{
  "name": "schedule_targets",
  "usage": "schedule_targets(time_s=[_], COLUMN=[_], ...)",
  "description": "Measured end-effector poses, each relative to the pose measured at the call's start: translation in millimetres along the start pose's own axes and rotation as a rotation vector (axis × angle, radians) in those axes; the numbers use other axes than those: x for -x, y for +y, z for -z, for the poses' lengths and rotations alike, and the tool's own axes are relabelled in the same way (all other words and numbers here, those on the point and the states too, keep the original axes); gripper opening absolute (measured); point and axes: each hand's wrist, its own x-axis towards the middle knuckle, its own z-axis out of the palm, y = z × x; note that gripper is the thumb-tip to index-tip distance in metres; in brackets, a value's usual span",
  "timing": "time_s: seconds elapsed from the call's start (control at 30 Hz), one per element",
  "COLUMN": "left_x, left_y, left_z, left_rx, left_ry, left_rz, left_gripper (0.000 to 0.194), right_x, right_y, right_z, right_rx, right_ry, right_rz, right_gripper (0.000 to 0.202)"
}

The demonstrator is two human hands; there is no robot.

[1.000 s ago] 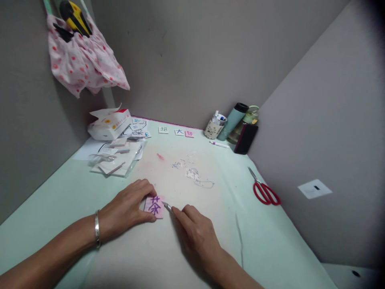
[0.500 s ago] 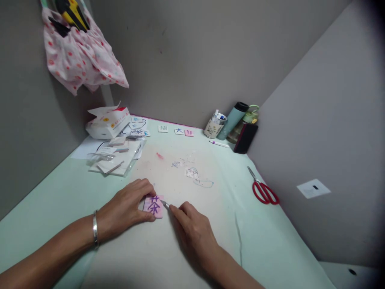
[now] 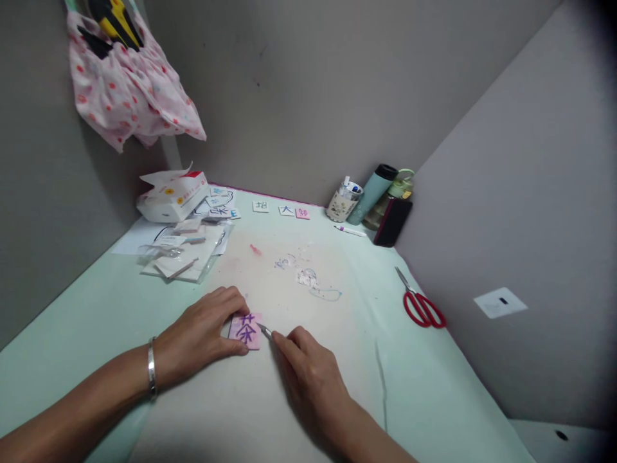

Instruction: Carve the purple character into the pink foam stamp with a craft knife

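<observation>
The pink block (image 3: 252, 342) is found flat on the pale sheet (image 3: 231, 405) covering the middle of the desk (image 3: 434, 386), its purple character facing up. It is pinched by its left part between the thumb and fingers of the left hand (image 3: 197, 333). The knife (image 3: 265, 331) is gripped like a pen in the right hand (image 3: 315, 373), the forefinger laid along it; its tip is seen at the block's right margin, though contact with the surface cannot be confirmed. Against the two earlier views, only a slight shift of viewpoint is noted; block, grip and tip have been kept in nearly the same relation, from which steady, fine work at that margin is judged. Among the containers, pens (image 3: 355, 189) are held upright in the cup (image 3: 340, 209); beside it the flask (image 3: 374, 194) is tilted, its contents hidden. Small blocks (image 3: 174, 263) are lying on or inside the clear bag (image 3: 208, 262); which, cannot be told. Loose white paper is noted at the top of the box (image 3: 179, 198). In the hanging pouch (image 3: 130, 96), a yellow-and-black tool (image 3: 118, 24) is carried.
</observation>
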Motion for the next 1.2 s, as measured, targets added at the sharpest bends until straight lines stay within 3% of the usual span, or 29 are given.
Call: schedule_targets(time_s=[0.73, 1.2], left_x=[0.5, 1.6], left_y=[2.8, 1.6], left_z=[0.1, -1.0], left_rx=[-0.001, -0.005], left_ry=[-0.004, 0.004], left_rz=[0.01, 0.004], left_gripper=[0.027, 0.027], right_x=[-0.8, 0.8], right_y=[-3.6, -0.8], right_z=[-1.2, -2.8], right_rx=[0.115, 0.041], right_ry=[-0.011, 0.058], right_rz=[0.036, 0.037], right_gripper=[0.049, 0.04])
